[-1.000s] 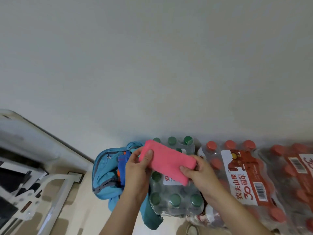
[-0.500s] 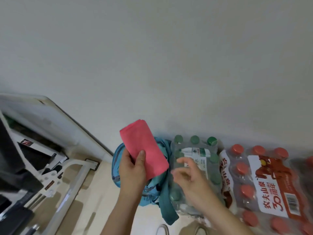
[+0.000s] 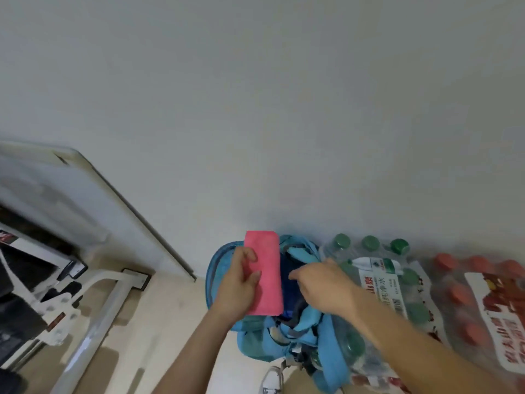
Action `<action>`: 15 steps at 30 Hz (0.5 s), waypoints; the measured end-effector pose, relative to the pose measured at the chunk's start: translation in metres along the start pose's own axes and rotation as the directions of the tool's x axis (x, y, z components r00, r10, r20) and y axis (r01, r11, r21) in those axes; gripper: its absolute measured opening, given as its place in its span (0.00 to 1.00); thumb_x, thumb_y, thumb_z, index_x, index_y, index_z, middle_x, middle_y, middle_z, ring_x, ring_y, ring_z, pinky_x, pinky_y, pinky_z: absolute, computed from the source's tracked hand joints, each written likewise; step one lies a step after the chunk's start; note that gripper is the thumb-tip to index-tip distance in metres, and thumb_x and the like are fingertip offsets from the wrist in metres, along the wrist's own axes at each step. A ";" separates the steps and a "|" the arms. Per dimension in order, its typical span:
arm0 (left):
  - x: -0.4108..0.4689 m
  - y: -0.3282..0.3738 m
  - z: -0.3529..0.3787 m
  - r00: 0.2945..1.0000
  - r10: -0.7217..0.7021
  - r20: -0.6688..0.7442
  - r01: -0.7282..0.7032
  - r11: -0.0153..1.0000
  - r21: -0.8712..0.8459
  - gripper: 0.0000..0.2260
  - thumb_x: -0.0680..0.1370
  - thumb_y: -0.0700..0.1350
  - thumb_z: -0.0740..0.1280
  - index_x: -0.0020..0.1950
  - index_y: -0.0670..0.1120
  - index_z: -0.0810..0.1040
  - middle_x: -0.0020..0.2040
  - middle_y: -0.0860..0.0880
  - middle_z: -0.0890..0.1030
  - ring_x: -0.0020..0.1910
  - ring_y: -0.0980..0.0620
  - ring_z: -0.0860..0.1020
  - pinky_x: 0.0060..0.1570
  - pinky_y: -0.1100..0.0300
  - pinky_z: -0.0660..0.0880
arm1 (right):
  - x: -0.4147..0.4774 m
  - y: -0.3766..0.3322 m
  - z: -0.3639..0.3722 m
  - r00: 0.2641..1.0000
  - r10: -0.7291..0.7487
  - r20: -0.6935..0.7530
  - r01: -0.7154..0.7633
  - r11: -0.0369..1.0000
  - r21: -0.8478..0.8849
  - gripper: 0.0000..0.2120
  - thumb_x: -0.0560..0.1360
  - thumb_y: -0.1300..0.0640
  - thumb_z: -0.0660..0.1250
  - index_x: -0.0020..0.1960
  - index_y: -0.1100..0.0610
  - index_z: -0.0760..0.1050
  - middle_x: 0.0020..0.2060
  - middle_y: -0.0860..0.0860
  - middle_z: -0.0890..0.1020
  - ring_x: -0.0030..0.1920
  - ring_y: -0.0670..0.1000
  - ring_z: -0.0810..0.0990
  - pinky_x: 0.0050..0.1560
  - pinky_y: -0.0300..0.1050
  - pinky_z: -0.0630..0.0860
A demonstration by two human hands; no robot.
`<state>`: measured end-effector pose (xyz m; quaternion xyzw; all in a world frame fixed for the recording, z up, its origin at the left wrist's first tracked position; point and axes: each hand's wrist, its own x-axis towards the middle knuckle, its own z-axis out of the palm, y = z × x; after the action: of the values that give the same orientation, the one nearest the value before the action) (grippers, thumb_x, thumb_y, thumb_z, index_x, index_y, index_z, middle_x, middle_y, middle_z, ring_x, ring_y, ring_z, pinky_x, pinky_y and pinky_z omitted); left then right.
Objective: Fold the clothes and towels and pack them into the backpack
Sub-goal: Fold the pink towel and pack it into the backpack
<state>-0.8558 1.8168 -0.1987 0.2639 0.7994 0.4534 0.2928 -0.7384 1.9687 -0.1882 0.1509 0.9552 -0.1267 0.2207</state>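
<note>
A folded pink towel (image 3: 264, 268) stands upright over the open mouth of the light blue backpack (image 3: 306, 322), which sits on the floor against the wall. My left hand (image 3: 237, 282) grips the towel from its left side, thumb across the front. My right hand (image 3: 322, 285) reaches into the top of the backpack from the right; its fingertips point at the dark blue cloth (image 3: 288, 275) inside, and I cannot tell whether they hold anything.
A shrink-wrapped pack of green-capped water bottles (image 3: 377, 274) stands right beside the backpack, with red-capped packs (image 3: 483, 302) further right. A white metal frame (image 3: 85, 302) and a leaning white board (image 3: 85, 200) stand at left. Beige floor (image 3: 170, 322) lies between.
My right hand let go of the towel and moved to the backpack's opening. My left hand turned the towel upright and brought it over the backpack. The view shifted left and down.
</note>
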 end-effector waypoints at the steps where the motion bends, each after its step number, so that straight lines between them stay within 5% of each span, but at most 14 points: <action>1: 0.006 -0.006 0.005 0.998 -0.007 0.056 0.005 1.000 0.021 0.15 0.77 0.33 0.60 0.48 0.54 0.66 0.37 0.53 0.70 0.29 0.60 0.66 0.32 0.64 0.65 | 0.006 -0.002 0.000 0.997 0.033 0.067 -0.029 0.998 -0.060 0.13 0.76 0.62 0.57 0.59 0.55 0.73 0.54 0.50 0.80 0.54 0.54 0.77 0.51 0.50 0.66; 3: 0.017 -0.013 0.016 0.987 -0.018 0.158 0.014 1.000 0.026 0.19 0.74 0.30 0.59 0.50 0.56 0.69 0.36 0.54 0.69 0.30 0.59 0.65 0.32 0.64 0.65 | 0.015 -0.001 -0.001 0.990 0.125 0.067 -0.118 0.988 -0.099 0.11 0.76 0.62 0.58 0.57 0.57 0.69 0.54 0.53 0.79 0.52 0.56 0.79 0.45 0.47 0.68; 6: 0.031 -0.022 0.034 0.954 0.017 0.301 -0.027 0.999 0.028 0.25 0.71 0.29 0.59 0.54 0.59 0.72 0.38 0.49 0.73 0.29 0.58 0.67 0.31 0.61 0.67 | 0.028 0.003 -0.007 0.966 0.258 0.008 -0.258 0.964 0.068 0.26 0.77 0.61 0.55 0.74 0.61 0.54 0.64 0.58 0.74 0.54 0.58 0.78 0.46 0.50 0.73; 9: 0.044 -0.027 0.048 0.935 0.036 0.352 -0.083 0.989 0.121 0.26 0.72 0.33 0.62 0.61 0.61 0.71 0.41 0.49 0.78 0.32 0.54 0.72 0.35 0.57 0.72 | 0.035 0.004 -0.014 0.942 0.333 0.034 -0.334 0.930 0.155 0.33 0.77 0.63 0.53 0.78 0.59 0.41 0.70 0.59 0.68 0.55 0.57 0.78 0.49 0.50 0.74; 12: 0.053 -0.035 0.052 0.940 0.045 0.338 -0.166 0.925 0.341 0.28 0.74 0.36 0.62 0.73 0.53 0.65 0.52 0.45 0.80 0.47 0.47 0.78 0.45 0.58 0.72 | 0.037 0.004 -0.016 0.929 0.369 0.040 -0.371 0.916 0.155 0.36 0.76 0.63 0.54 0.78 0.57 0.38 0.76 0.56 0.57 0.58 0.57 0.77 0.52 0.51 0.75; 15: 0.057 -0.048 0.048 0.947 0.025 0.321 -0.194 0.840 0.506 0.28 0.76 0.38 0.59 0.76 0.52 0.59 0.53 0.41 0.76 0.49 0.40 0.77 0.44 0.55 0.72 | 0.038 -0.003 -0.009 0.922 0.385 0.031 -0.387 0.919 0.071 0.37 0.77 0.59 0.58 0.77 0.48 0.40 0.78 0.50 0.47 0.61 0.58 0.75 0.54 0.52 0.74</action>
<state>-0.8686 1.8623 -0.2744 0.4463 0.8226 0.1850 0.2998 -0.7754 1.9779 -0.1977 0.3433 0.8994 -0.1183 0.2434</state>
